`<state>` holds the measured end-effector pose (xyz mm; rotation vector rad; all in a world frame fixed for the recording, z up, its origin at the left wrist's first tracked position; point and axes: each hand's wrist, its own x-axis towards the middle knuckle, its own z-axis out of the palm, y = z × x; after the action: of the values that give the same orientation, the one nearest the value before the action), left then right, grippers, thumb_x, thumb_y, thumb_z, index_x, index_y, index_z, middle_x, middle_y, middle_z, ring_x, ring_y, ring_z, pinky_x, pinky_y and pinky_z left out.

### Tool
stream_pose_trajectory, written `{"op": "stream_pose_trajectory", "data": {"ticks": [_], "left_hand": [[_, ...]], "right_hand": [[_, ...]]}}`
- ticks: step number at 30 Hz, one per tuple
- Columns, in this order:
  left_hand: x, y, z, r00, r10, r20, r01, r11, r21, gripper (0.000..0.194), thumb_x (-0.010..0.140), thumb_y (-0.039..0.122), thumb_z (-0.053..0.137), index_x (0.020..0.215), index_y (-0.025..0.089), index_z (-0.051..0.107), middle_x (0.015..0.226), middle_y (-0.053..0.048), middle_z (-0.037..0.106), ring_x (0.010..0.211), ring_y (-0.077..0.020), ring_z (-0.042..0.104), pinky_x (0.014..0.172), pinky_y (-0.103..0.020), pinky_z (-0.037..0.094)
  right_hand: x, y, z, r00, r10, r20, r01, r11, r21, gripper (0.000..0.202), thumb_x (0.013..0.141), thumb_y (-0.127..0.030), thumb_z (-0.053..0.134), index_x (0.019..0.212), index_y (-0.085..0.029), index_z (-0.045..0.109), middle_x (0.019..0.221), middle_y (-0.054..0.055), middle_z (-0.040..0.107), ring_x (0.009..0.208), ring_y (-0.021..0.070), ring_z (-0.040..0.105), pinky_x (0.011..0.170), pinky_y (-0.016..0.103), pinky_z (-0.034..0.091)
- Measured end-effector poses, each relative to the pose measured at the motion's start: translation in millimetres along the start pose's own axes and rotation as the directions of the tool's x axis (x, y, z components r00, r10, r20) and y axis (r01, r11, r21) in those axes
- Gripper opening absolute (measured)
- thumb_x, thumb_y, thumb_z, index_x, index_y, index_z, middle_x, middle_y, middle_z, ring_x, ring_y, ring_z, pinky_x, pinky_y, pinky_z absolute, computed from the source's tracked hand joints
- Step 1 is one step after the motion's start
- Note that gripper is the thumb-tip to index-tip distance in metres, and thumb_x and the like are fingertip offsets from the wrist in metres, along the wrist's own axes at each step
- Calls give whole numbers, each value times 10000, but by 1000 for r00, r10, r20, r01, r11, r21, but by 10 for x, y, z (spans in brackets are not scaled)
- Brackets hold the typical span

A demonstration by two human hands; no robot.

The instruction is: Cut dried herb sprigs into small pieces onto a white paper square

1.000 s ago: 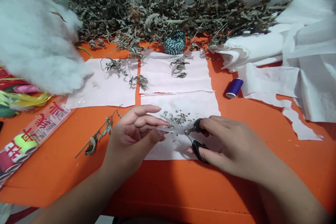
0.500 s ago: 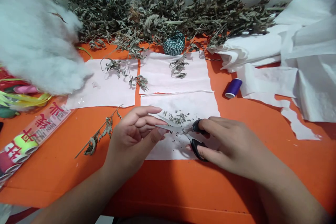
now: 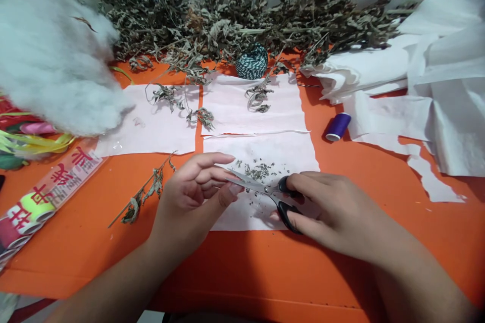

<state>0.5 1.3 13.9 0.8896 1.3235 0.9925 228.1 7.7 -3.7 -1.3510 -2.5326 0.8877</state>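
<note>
My right hand (image 3: 333, 207) grips black-handled scissors (image 3: 257, 186), its fingers and thumb in the loops. The blades point left at the fingertips of my left hand (image 3: 197, 192). That hand is curled, thumb and middle finger close together, index finger stretched above. Whatever it pinches, if anything, is too small or hidden to make out. Below the blades, small bits of chopped dried leaf (image 3: 259, 169) lie scattered on a white cloth square (image 3: 231, 217). Left of my left hand, a dried leafy sprig (image 3: 142, 192) rests on the orange table (image 3: 212, 272).
Dried leafy branches (image 3: 212, 25) line the back, with a dark-and-white ball of cord (image 3: 252, 62) before them. White fluffy stuffing (image 3: 56, 60) and packed thread spools (image 3: 38, 207) are at left. A purple spool (image 3: 338, 127) and white cloth pieces (image 3: 390, 116) lie right.
The scissor blades have come closer together and shifted slightly right with my right hand. My left hand stays almost in place.
</note>
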Motion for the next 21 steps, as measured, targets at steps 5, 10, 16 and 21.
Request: {"op": "stream_pose_trajectory", "data": {"ticks": [5, 10, 16, 21], "left_hand": [[5, -8, -2, 1000, -9, -5, 9, 1000, 0, 241, 758, 162, 767, 972, 202, 664, 704, 20, 724, 682, -149, 709, 643, -221, 553], [9, -8, 1, 1000, -15, -17, 15, 999, 31, 253, 755, 163, 770, 980, 203, 661, 694, 24, 709, 661, -143, 706, 638, -219, 557], [13, -18, 6, 1000, -24, -15, 24, 1000, 7, 248, 760, 128, 755, 974, 203, 654, 689, 35, 700, 670, -125, 709, 633, -185, 554], [15, -27, -1, 999, -24, -22, 25, 999, 28, 237, 746, 180, 782, 956, 212, 675, 697, 34, 699, 654, -125, 695, 630, -190, 555]], "right_hand": [[-4, 6, -2, 1000, 0, 5, 0, 1000, 12, 169, 908, -295, 505, 780, -218, 425, 647, -10, 493, 571, 153, 455, 547, 259, 280], [-8, 6, -8, 1000, -10, 13, 10, 1000, 21, 134, 910, -274, 489, 799, -212, 446, 648, -4, 504, 570, 154, 454, 553, 263, 288], [-12, -6, -15, 1000, -3, 25, 3, 1000, 6, 147, 910, -266, 476, 781, -214, 427, 650, -1, 496, 572, 154, 444, 550, 267, 277], [-22, -8, -12, 999, 3, 42, -3, 1000, -5, 137, 914, -266, 469, 797, -213, 421, 661, -1, 488, 587, 160, 441, 559, 271, 275]]}}
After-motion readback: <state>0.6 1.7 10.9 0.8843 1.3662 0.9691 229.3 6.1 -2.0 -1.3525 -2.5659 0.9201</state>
